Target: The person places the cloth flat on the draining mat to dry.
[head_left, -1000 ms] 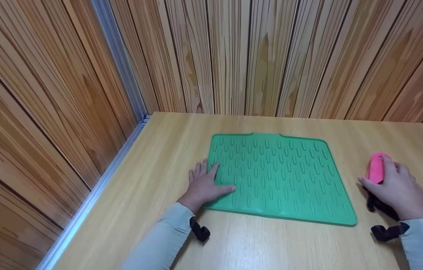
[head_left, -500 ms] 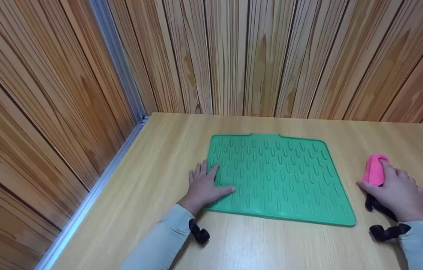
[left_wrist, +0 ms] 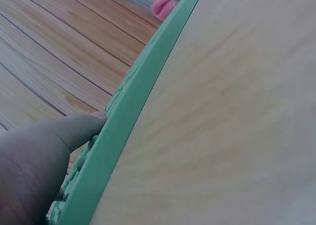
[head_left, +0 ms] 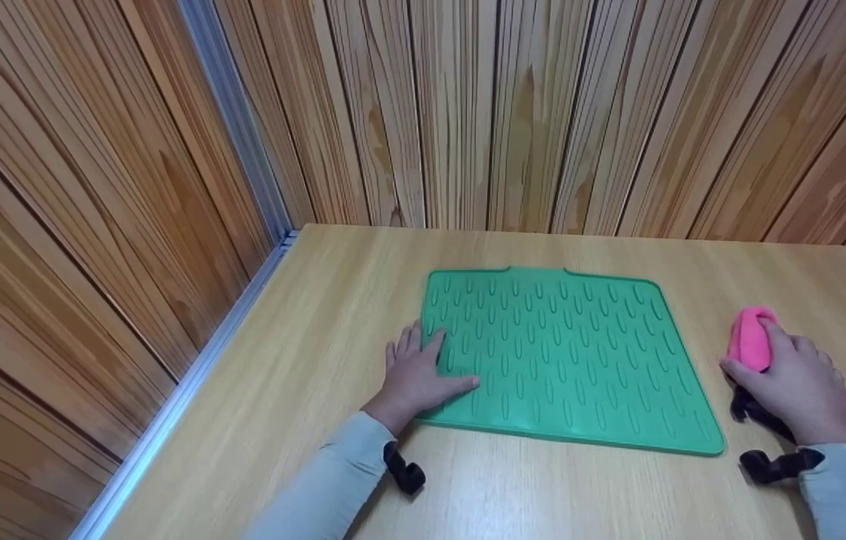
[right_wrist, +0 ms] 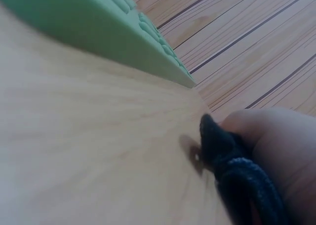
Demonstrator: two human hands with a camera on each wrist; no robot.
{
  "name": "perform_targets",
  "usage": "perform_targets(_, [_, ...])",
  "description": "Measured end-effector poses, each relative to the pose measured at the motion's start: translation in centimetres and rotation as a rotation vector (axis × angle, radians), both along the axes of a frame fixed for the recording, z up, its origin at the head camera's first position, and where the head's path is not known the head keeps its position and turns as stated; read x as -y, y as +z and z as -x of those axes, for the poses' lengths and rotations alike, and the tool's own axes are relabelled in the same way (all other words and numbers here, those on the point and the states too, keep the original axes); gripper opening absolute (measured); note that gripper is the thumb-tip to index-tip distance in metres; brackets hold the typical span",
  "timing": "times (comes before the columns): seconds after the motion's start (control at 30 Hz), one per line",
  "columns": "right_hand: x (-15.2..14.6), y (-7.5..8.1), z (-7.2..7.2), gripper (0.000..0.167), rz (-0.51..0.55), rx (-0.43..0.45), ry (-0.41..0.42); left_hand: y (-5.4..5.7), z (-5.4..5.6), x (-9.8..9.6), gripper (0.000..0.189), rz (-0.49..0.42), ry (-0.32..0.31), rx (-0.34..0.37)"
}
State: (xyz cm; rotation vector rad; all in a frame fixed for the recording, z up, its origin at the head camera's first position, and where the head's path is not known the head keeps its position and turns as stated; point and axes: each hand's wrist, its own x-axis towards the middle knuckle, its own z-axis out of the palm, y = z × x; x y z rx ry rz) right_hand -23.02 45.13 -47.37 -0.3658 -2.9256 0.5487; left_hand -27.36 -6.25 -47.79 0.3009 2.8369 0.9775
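A green rectangular mat with raised oval bumps lies flat on the table. Fingers spread, my left hand rests on its left edge, and the thumb stretches over the bumps. In the left wrist view the thumb touches the mat's raised rim. To the right of the mat, my right hand grips a soft pink and black item on the table. Its pink end shows beyond the fingers; the hand hides its middle, so its kind is unclear. A black part shows beside that hand in the right wrist view.
The wooden table meets a wood-panelled wall at the back. Another panelled wall stands on the left, with a metal rail along the table's side. Each wrist wears a small black mount.
Over the last half second the green mat and my left hand have shifted slightly right together. My right hand and the pink and black item have hardly moved.
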Motion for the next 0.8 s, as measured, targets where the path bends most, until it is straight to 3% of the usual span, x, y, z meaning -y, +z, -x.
perform_targets(0.27, [0.0, 0.0, 0.1, 0.100, -0.013, -0.023, 0.023, -0.1, 0.1, -0.1, 0.106, -0.004, -0.015, -0.004])
perform_targets(0.53, [0.1, 0.0, -0.1, 0.098, -0.013, -0.049, 0.032, 0.0, 0.5, 1.3, 0.077, -0.025, -0.030, -0.040])
perform_targets(0.8, [-0.2, 0.3, 0.1, 0.096, 0.003, -0.023, 0.005, -0.1, 0.7, 1.9, 0.068, -0.019, -0.055, -0.052])
